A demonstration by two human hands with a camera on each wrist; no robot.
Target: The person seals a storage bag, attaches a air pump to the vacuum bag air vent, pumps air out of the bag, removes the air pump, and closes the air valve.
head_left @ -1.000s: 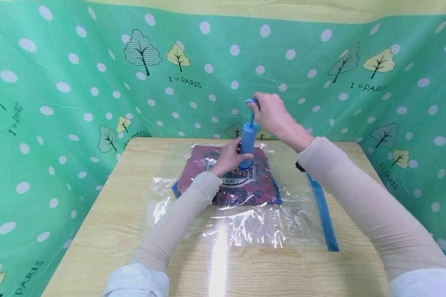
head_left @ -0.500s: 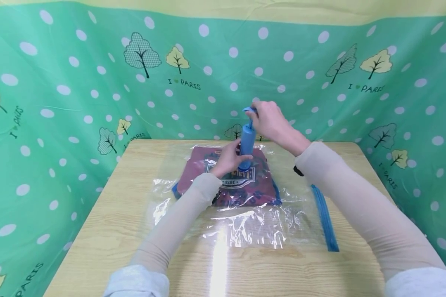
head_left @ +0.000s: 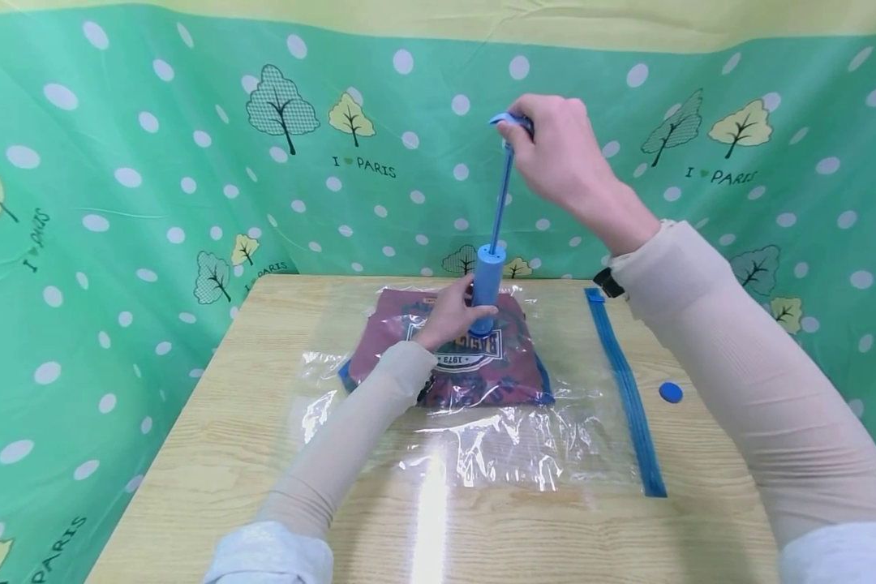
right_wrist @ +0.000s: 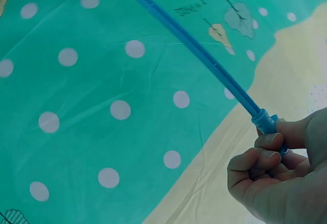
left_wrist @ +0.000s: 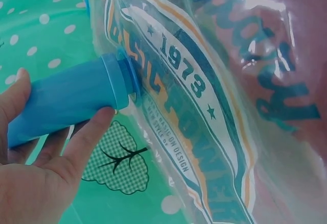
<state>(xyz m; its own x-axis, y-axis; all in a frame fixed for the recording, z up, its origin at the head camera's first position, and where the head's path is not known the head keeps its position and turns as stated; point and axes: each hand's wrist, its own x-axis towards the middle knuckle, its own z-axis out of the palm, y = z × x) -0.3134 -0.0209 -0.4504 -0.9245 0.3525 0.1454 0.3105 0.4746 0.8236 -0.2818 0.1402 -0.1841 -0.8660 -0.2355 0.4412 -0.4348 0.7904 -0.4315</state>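
Note:
A blue hand pump [head_left: 487, 280] stands nearly upright on a clear plastic bag [head_left: 482, 446]. Inside the bag lies a folded maroon garment [head_left: 394, 324] with a "1973" print, seen close in the left wrist view. My left hand [head_left: 450, 312] grips the pump's barrel [left_wrist: 66, 99] low down, thumb and fingers around it. Raised well above the barrel, my right hand [head_left: 558, 150] holds the pump's handle [head_left: 507, 120], fingers curled round it. The long thin rod [right_wrist: 199, 53] is drawn far out of the barrel. Where the pump's foot meets the bag, a blue disc shows under it.
A blue zip strip [head_left: 628, 389] runs along the bag's right edge, with a slider near its far end. Right of it, a round blue cap [head_left: 670, 392] lies on the wooden table [head_left: 182, 487]. A green dotted curtain [head_left: 380, 97] hangs behind and at both sides.
My right hand first lowers the handle slightly, then lifts it high, so much more rod shows. The blue cap comes into sight. My left hand and the barrel stay in place.

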